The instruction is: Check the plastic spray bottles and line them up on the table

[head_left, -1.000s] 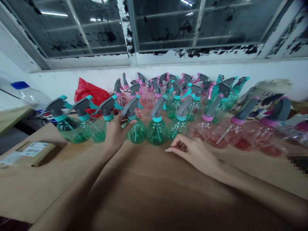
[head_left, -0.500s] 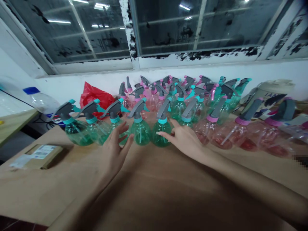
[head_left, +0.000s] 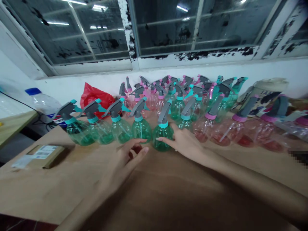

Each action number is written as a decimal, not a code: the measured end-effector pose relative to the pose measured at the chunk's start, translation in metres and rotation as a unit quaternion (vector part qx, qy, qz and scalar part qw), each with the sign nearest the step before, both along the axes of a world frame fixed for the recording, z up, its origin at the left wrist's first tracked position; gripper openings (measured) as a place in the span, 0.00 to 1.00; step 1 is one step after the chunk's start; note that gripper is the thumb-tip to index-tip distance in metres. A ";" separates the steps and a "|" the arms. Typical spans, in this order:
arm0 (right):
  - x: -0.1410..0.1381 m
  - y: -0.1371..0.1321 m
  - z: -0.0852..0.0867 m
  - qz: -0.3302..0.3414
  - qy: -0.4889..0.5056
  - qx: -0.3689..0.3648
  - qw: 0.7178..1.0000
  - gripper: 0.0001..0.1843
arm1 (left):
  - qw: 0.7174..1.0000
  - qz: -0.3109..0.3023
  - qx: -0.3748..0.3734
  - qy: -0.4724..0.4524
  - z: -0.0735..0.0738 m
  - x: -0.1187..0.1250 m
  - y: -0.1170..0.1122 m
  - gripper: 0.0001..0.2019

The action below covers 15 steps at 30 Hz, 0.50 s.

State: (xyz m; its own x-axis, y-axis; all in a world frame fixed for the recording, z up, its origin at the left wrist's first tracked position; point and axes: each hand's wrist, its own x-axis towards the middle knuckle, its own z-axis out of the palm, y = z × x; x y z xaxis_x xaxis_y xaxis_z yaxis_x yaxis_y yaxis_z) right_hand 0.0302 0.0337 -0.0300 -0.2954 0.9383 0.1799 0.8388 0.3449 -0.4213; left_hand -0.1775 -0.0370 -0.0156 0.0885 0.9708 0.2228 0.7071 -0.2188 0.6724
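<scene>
A row of spray bottles stands along the table, green ones with turquoise collars on the left and pink ones on the right. My right hand (head_left: pixel 186 141) is closed around the lower body of a green spray bottle (head_left: pixel 161 144), its thumb across the front and fingers behind the right side. This bottle sits a little forward of its neighbours. My left hand (head_left: pixel 131 155) holds nothing; its fingers are half curled, apart from the thumb, in front of another green spray bottle (head_left: pixel 141 130). A pink spray bottle (head_left: pixel 209 128) stands to the right of my right hand.
More spray bottles (head_left: pixel 178 107) crowd behind the row, near the wall. A red plastic bag (head_left: pixel 95 98) and a large blue-capped bottle (head_left: pixel 43 102) are at the back left. A small cardboard box (head_left: pixel 45 155) lies on the left; a printed cloth bag (head_left: pixel 267 91) is at the back right.
My left hand has moved right and down, its fingers curling more. The green spray bottle in my right hand has come slightly toward me, out of the row.
</scene>
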 end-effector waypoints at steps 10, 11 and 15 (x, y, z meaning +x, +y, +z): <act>0.027 -0.067 -0.016 0.050 0.015 0.043 0.998 0.36 | 0.985 -0.150 0.005 -0.088 0.013 0.070 0.031 0.32; 0.031 -0.072 -0.018 0.049 0.008 0.049 0.998 0.36 | 0.982 -0.159 0.004 -0.098 0.014 0.077 0.031 0.29; 0.045 -0.084 -0.020 0.033 -0.024 0.062 0.997 0.37 | 0.979 -0.167 0.017 -0.113 0.006 0.099 0.025 0.19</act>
State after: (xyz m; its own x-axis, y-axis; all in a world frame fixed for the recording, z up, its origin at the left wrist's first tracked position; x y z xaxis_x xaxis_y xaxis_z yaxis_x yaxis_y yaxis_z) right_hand 0.0757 -0.0506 -0.0500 -0.3660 0.8881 0.2781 0.8308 0.4464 -0.3324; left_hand -0.0788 -0.0115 -0.0094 0.3452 0.8874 0.3055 0.4258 -0.4381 0.7917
